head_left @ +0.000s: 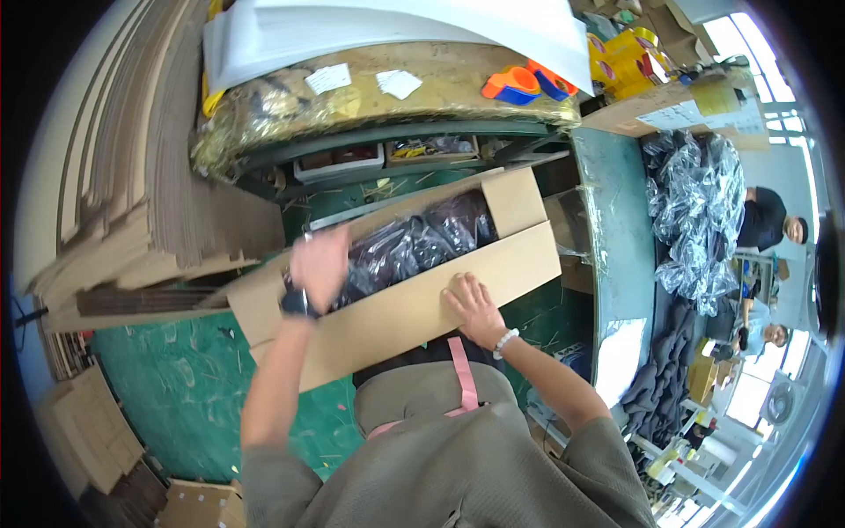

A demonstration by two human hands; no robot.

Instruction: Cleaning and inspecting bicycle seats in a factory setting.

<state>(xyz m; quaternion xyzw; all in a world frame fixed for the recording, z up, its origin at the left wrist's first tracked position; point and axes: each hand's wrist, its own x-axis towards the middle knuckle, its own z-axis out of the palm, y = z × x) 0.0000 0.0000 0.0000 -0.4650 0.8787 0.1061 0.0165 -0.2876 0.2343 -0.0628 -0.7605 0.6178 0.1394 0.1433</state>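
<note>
A long open cardboard box (400,319) lies slantwise in front of me, its flaps folded outward. Dark items in clear plastic bags (422,246) fill its inside; what they are I cannot make out. My left hand (320,268), with a black watch at the wrist, is over the box's left end next to the bags. Motion smears its fingers, so their grip is hidden. My right hand (475,308), wearing a pale bead bracelet, rests flat on the near flap with the fingers spread.
Stacked cardboard sheets (167,185) stand on the left. Beyond the box is a workbench (370,97) with white sheeting, paper labels (399,84) and orange-blue tape dispensers (512,86). A bench (607,211) on the right carries plastic-wrapped bundles (695,211); two people are farther right.
</note>
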